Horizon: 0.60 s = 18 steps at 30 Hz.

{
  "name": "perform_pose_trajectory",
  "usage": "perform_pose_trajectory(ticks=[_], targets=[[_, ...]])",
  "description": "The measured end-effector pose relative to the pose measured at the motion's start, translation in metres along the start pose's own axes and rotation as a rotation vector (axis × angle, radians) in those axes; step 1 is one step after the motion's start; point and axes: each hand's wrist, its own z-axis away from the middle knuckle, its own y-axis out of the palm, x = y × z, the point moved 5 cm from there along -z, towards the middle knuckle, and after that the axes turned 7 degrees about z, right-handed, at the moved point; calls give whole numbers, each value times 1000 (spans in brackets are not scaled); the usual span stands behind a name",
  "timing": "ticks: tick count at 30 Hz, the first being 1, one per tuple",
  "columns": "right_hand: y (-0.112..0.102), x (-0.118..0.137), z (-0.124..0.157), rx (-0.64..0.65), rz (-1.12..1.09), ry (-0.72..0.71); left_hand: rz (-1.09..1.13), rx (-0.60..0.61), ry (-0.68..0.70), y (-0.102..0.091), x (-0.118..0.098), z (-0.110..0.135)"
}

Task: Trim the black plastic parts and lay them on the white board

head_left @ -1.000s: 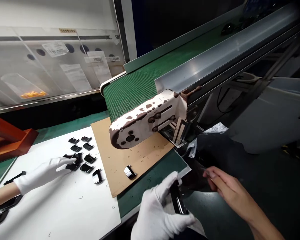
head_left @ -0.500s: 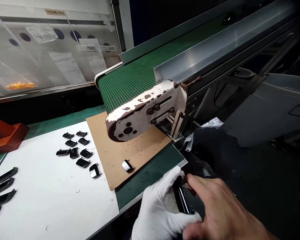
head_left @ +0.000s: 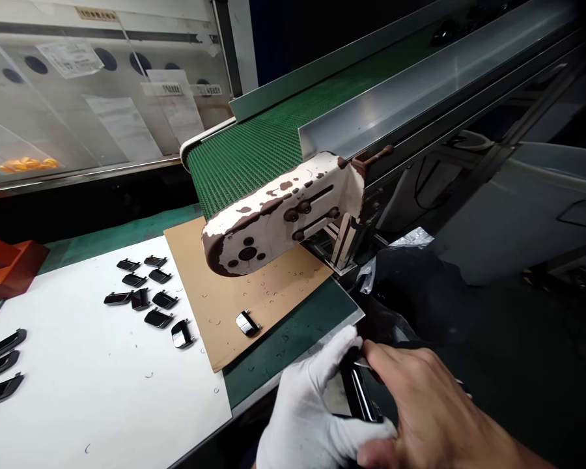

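My left hand (head_left: pixel 307 407), in a white glove, is closed around a long glossy black plastic part (head_left: pixel 364 394) at the lower middle. Thumb and fingers grip it near its two ends. Bare and curled beside it, my right hand (head_left: pixel 430 397) pinches a thin metal blade (head_left: pixel 362 363), whose edge lies against the part's upper end. Most of the blade and any handle are hidden by the fingers. Close by, a single small black part (head_left: pixel 247 323) lies on the brown cardboard (head_left: pixel 209 286).
Several small black parts (head_left: pixel 159 317) sit on a white sheet (head_left: pixel 112 391); longer black parts (head_left: pixel 2 391) lie at its left. A green conveyor belt (head_left: pixel 254 156) ends above the bench, its chipped white end bracket (head_left: pixel 273 215) overhanging the cardboard. An orange block (head_left: pixel 10 267) stands far left.
The view has shifted slightly, so the bench things sit a little further left. Both hands keep hold; the blade edge at my right fingertips now shows more clearly.
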Motion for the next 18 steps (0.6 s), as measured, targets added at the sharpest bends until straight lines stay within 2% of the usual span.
perform_pose_trajectory(ticks=[11, 18], targets=[[1, 3, 1, -199, 79, -105, -66, -53, -6, 3, -5, 1], [1, 3, 3, -247, 120, -132, -111, -41, 24, 4, -3, -2]])
